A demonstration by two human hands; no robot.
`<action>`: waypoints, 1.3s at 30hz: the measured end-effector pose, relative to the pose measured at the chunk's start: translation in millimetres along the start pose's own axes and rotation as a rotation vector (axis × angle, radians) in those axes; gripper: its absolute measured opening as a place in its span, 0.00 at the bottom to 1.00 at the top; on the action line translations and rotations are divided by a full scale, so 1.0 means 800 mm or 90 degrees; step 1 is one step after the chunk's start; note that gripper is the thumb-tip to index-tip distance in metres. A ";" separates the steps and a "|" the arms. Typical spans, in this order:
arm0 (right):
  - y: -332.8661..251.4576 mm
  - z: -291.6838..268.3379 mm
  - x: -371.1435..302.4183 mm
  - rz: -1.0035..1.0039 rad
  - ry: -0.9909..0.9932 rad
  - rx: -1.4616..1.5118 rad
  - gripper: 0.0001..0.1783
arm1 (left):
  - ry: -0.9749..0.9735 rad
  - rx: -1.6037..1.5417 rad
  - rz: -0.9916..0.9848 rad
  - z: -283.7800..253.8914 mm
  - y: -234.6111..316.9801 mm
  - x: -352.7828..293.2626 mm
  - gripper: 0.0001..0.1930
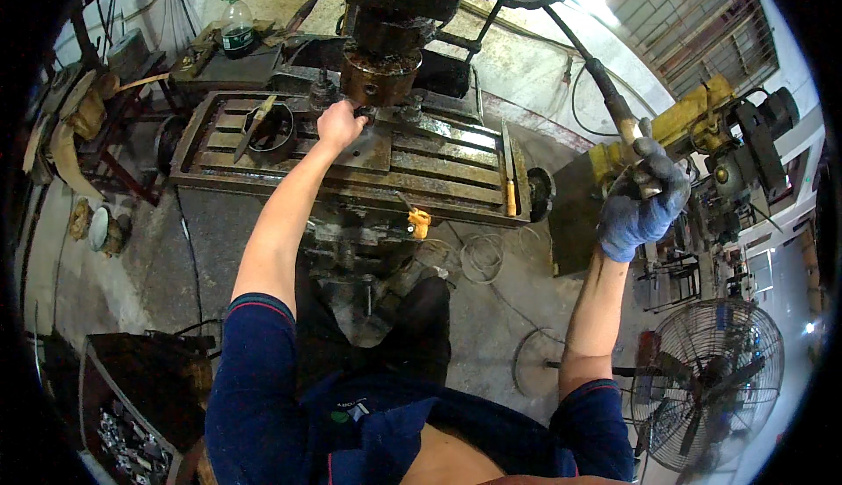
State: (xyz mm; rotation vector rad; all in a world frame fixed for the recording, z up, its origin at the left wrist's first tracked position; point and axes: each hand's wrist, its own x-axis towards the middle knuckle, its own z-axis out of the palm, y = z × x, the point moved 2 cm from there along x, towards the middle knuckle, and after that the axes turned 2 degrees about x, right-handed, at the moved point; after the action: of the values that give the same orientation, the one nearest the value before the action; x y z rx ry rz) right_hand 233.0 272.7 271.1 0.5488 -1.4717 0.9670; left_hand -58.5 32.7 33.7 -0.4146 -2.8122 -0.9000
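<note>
My bare left hand is closed just below the rusty spindle head of a milling machine. Its fingers hide whatever they hold, over the slotted machine table. Out to the right, my right hand wears a grey-blue glove and is wrapped round the pale end of a long lever, which slants down from the machine's top. Left of my left hand, a dark round pot sits on the table with a brush across it.
A yellow-handled tool lies at the table's right end. A yellow part hangs at its front edge. A standing fan is at lower right, a bin of metal pieces at lower left. Coiled wire lies on the floor.
</note>
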 end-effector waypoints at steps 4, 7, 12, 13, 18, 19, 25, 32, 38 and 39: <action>-0.009 0.005 0.030 -0.030 -0.045 -0.205 0.14 | 0.030 0.026 -0.005 0.013 -0.021 0.009 0.17; -0.001 -0.006 0.004 0.005 -0.046 -0.145 0.14 | -0.005 0.042 -0.031 0.015 -0.011 0.004 0.17; 0.000 -0.001 -0.005 0.049 -0.016 -0.046 0.18 | 0.002 0.040 -0.029 0.015 -0.011 0.006 0.18; 0.001 -0.001 -0.008 0.064 0.017 -0.020 0.19 | 0.002 0.041 -0.027 0.014 -0.014 0.006 0.18; -0.002 0.002 -0.007 0.073 0.056 0.031 0.22 | 0.041 -0.002 -0.011 0.007 -0.009 -0.004 0.18; -0.003 0.003 -0.007 0.089 0.066 0.043 0.22 | 0.023 -0.050 -0.011 0.004 -0.012 -0.007 0.18; 0.001 -0.005 -0.025 0.187 0.118 0.115 0.20 | -0.141 -0.204 0.012 -0.044 -0.013 -0.053 0.19; 0.005 -0.004 -0.036 0.200 0.124 0.146 0.22 | -0.269 -0.133 0.155 -0.135 0.002 -0.099 0.19; 0.011 -0.004 -0.050 0.200 0.135 0.135 0.22 | -0.264 -0.008 0.234 -0.239 0.009 -0.143 0.18; 0.013 -0.004 -0.052 0.206 0.141 0.135 0.21 | -0.276 -0.013 0.227 -0.255 0.003 -0.150 0.18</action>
State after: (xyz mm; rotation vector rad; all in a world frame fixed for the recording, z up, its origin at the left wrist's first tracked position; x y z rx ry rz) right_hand 233.2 272.1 228.2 0.3440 -1.2879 1.4038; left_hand 69.8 -110.5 171.4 -1.1994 -2.9423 -0.8409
